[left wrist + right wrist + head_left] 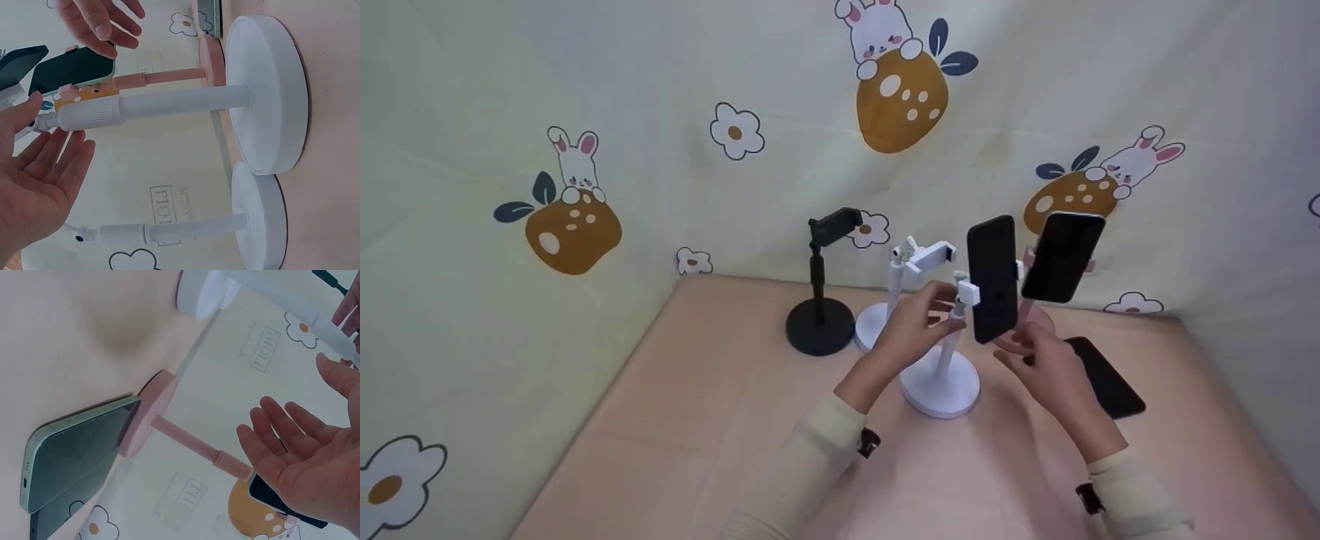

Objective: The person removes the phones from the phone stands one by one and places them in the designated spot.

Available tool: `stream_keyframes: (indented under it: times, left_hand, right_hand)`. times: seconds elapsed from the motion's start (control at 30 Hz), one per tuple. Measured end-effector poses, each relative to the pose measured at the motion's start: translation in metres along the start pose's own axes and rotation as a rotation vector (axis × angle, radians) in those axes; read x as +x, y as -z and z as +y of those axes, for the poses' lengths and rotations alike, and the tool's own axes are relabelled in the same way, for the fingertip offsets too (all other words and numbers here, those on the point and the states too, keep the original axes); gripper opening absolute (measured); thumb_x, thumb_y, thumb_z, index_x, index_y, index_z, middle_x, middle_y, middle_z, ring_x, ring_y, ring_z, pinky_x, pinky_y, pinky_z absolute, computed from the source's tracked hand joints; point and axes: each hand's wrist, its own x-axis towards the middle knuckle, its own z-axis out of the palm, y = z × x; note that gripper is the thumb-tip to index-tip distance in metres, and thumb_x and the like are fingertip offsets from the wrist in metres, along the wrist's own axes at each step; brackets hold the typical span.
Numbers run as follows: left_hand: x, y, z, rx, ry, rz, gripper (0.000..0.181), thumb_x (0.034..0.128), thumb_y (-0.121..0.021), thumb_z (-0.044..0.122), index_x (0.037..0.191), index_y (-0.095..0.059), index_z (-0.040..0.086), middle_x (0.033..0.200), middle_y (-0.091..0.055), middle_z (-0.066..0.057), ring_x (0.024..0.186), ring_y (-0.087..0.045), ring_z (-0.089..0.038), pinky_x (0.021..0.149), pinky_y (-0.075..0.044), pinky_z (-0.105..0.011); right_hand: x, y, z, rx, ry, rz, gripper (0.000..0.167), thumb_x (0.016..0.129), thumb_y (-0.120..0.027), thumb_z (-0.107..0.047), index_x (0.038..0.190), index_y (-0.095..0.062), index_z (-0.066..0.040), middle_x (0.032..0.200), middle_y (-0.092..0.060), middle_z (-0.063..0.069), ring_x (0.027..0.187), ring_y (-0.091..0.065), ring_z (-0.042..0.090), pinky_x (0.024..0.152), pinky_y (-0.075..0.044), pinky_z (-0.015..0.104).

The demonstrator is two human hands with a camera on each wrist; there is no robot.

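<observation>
A white phone stand (941,390) on a round base carries a black-screened phone (994,277) upright in its clamp. My left hand (911,322) holds this stand near the top of its pole, just below the clamp. In the left wrist view, the thumb lies on one side of the white pole (180,104) and the fingers on the other. My right hand (1046,364) hovers by the phone's lower end, its fingers loosely bent and nothing in them. Behind it, a pink phone stand (185,439) holds another phone (1063,255).
A phone (1106,379) lies on the table at the right, close to the pink base. Behind the front stand is a second white stand (874,326) with a bare clamp. Further left stands a black phone stand (819,326). A patterned cloth wall (780,187) closes off the back.
</observation>
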Motion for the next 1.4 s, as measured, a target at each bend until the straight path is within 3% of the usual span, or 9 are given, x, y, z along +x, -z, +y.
stream_keyframes:
  times: [0.2,0.33,0.67,0.93,1.17,1.4]
  left_hand:
    - [-0.002,0.005,0.007,0.056,-0.064,0.034,0.050,0.0928,-0.071,0.018,0.138,-0.050,0.017,0.140,-0.060,-0.002,0.129,-0.059,-0.020,0.109,-0.049,-0.037]
    - [-0.003,0.008,0.012,0.100,-0.099,0.039,0.053,0.0924,-0.072,0.019,0.140,-0.048,0.018,0.142,-0.058,0.000,0.130,-0.058,-0.018,0.111,-0.047,-0.038]
    - [-0.005,0.011,0.019,0.079,-0.101,0.041,0.062,0.0915,-0.073,0.019,0.145,-0.042,0.019,0.146,-0.054,0.000,0.132,-0.057,-0.018,0.111,-0.047,-0.034]
    - [-0.005,0.013,0.023,0.059,-0.122,0.032,0.074,0.0878,-0.077,0.021,0.150,-0.037,0.016,0.149,-0.051,-0.003,0.132,-0.056,-0.018,0.110,-0.047,-0.033]
    - [-0.008,0.017,0.027,0.064,-0.142,0.017,0.078,0.0872,-0.078,0.024,0.152,-0.034,0.015,0.152,-0.048,-0.004,0.134,-0.055,-0.020,0.111,-0.047,-0.032]
    - [-0.014,0.019,0.034,0.075,-0.132,0.008,0.077,0.0880,-0.077,0.029,0.152,-0.035,0.014,0.153,-0.046,-0.004,0.136,-0.053,-0.020,0.111,-0.047,-0.033]
  right_hand:
    - [-0.003,0.007,-0.010,0.112,0.030,0.086,0.041,0.101,-0.058,-0.027,0.137,-0.051,-0.008,0.130,-0.063,0.018,0.120,-0.062,0.037,0.099,-0.053,0.053]
    - [-0.005,0.011,-0.018,0.170,0.062,0.156,0.041,0.104,-0.051,-0.019,0.143,-0.049,-0.005,0.131,-0.062,0.018,0.123,-0.060,0.036,0.102,-0.051,0.053]
    - [-0.008,0.015,-0.029,0.240,0.103,0.229,0.040,0.107,-0.043,-0.020,0.143,-0.048,-0.005,0.135,-0.060,0.018,0.128,-0.057,0.036,0.104,-0.049,0.055]
    - [-0.008,0.016,-0.034,0.285,0.150,0.255,0.045,0.107,-0.045,-0.026,0.145,-0.046,-0.003,0.140,-0.056,0.020,0.125,-0.058,0.037,0.104,-0.049,0.054]
    - [-0.009,0.017,-0.041,0.367,0.161,0.224,0.053,0.103,-0.054,-0.029,0.149,-0.042,-0.004,0.139,-0.056,0.020,0.124,-0.061,0.034,0.101,-0.048,0.039]
    - [-0.008,0.015,-0.046,0.445,0.157,0.184,0.068,0.097,-0.066,-0.028,0.153,-0.036,-0.005,0.142,-0.053,0.019,0.125,-0.059,0.034,0.103,-0.048,0.043]
